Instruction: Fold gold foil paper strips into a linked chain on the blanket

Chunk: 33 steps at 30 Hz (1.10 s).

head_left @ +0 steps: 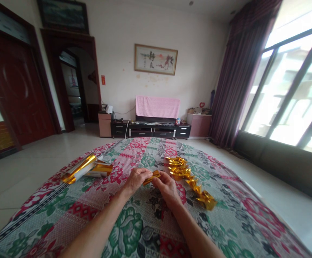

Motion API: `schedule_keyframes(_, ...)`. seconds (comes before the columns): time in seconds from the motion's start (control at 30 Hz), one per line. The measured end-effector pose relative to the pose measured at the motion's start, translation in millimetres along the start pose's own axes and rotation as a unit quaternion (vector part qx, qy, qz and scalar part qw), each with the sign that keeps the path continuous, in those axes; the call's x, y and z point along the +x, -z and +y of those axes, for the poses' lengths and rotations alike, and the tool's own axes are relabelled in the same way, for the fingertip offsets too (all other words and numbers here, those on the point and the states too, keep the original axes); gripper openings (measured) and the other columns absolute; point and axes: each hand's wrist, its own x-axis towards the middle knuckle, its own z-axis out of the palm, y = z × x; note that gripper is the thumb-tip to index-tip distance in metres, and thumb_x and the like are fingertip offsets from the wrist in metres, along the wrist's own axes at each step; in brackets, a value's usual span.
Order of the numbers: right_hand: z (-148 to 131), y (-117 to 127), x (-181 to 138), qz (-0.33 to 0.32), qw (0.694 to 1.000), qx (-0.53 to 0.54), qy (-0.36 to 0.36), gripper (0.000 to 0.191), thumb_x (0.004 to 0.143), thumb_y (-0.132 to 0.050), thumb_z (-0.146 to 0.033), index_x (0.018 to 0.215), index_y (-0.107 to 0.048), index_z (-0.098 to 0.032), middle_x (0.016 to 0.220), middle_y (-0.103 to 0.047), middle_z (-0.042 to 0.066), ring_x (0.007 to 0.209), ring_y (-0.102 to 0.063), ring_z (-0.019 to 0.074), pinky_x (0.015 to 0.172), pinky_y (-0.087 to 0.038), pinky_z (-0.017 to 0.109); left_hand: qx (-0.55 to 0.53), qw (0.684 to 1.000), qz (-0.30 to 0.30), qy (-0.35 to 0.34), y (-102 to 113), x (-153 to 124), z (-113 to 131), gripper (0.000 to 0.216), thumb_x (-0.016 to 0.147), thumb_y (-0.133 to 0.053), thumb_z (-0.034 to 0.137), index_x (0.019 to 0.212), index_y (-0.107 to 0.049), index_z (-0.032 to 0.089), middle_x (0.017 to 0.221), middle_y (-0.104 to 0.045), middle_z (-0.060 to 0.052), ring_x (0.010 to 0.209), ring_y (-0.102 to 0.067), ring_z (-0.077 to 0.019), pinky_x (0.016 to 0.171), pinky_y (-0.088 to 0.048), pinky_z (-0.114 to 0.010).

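Observation:
Between my two hands is a small folded piece of gold foil paper (152,177), held just above the patterned cloth. My left hand (137,179) pinches its left end between thumb and fingers. The right end is gripped by my right hand (166,186), thumb on the near side. To the right of my hands lies a row of several folded gold foil pieces (187,175), running from the far side down toward me. Left of my hands rest curled gold foil sheets (84,169) with white undersides, lying partly over one another.
A round table under a floral cloth (126,229) spreads before me. Beyond it stands a low black TV cabinet (142,132) with a pink towel (157,106) draped over the screen. Purple curtains (236,71) and a large window are on the right, a red door (13,82) on the left.

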Motion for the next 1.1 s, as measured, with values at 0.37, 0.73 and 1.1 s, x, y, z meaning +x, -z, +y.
schedule_keyframes(0.37, 5.8, -2.6, 1.3, -0.004, 0.999, 0.014, -0.035, 0.033, 0.065, -0.069, -0.036, 0.092, -0.06, -0.019, 0.076, -0.063, -0.001, 0.062, -0.057, 0.0111, 0.057, -0.045, 0.022, -0.045, 0.999, 0.014, 0.018, -3.2, 2.6, -1.1, 0.021, 0.062, -0.06, 0.032, 0.065, -0.063, 0.011, 0.05, -0.054, 0.002, 0.047, -0.045, -0.0095, 0.049, -0.035, -0.022)
schedule_keyframes(0.73, 7.6, -8.8, 0.3, -0.024, 0.998, 0.008, -0.056, 0.036, 0.063, -0.07, -0.039, 0.091, -0.057, -0.02, 0.073, -0.064, -0.001, 0.064, -0.059, 0.0132, 0.057, -0.046, 0.023, -0.066, 0.997, 0.036, 0.019, -7.4, -0.6, 3.5, 0.02, 0.061, -0.061, 0.032, 0.064, -0.064, 0.013, 0.049, -0.054, 0.002, 0.046, -0.046, -0.0095, 0.048, -0.035, -0.022)
schedule_keyframes(1.1, 14.0, -10.1, 1.4, -0.055, 0.997, -0.02, -0.058, 0.035, 0.064, -0.067, -0.031, 0.093, -0.052, -0.018, 0.06, -0.058, -0.005, 0.051, -0.052, 0.0091, 0.051, -0.042, 0.02, -0.078, 0.996, 0.052, 0.005, -10.5, 0.8, 1.1, 0.02, 0.062, -0.061, 0.032, 0.065, -0.064, 0.013, 0.055, -0.059, 0.001, 0.05, -0.049, -0.0102, 0.051, -0.037, -0.022)
